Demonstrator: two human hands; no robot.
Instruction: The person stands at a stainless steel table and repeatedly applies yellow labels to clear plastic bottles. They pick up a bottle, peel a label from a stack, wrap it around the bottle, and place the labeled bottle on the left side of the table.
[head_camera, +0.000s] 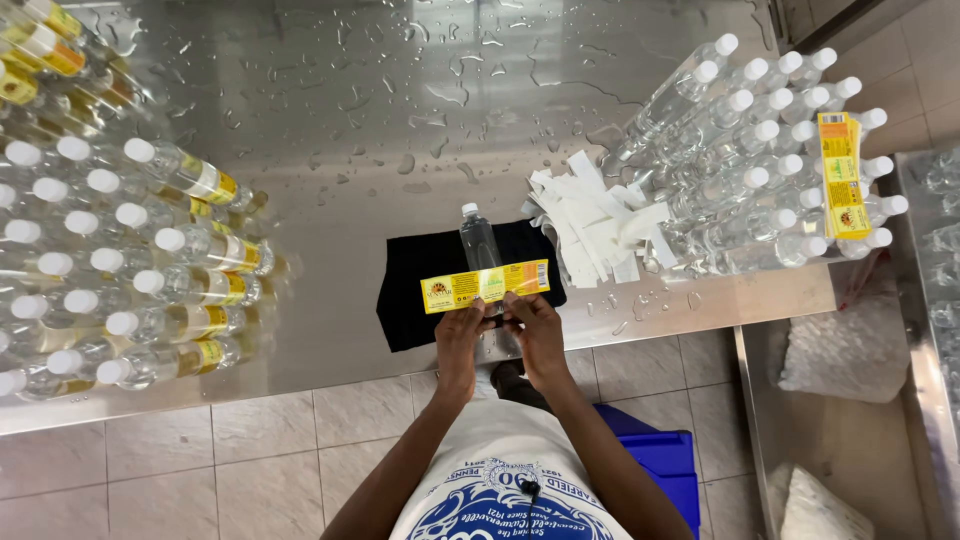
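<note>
Both hands meet at the near tabletop (330, 120) edge: left hand (460, 335) and right hand (537, 330) pinch the lower edge of a yellow label strip (486, 285), fingers closed on it. Strip's long axis runs left-right, right end tilted slightly up. It crosses a clear bottle (479, 240) w/ white cap pointing away; bottle's long axis runs near-far, lower part hidden behind strip and hands. Bottle lies on a black cloth (420, 290). Right of it, white backing strips (600, 225). Far right, unlabelled bottles (750, 170) w/ a label stack (842, 175) on top. Left, labelled bottles (150, 270), cut off by frame.
</note>
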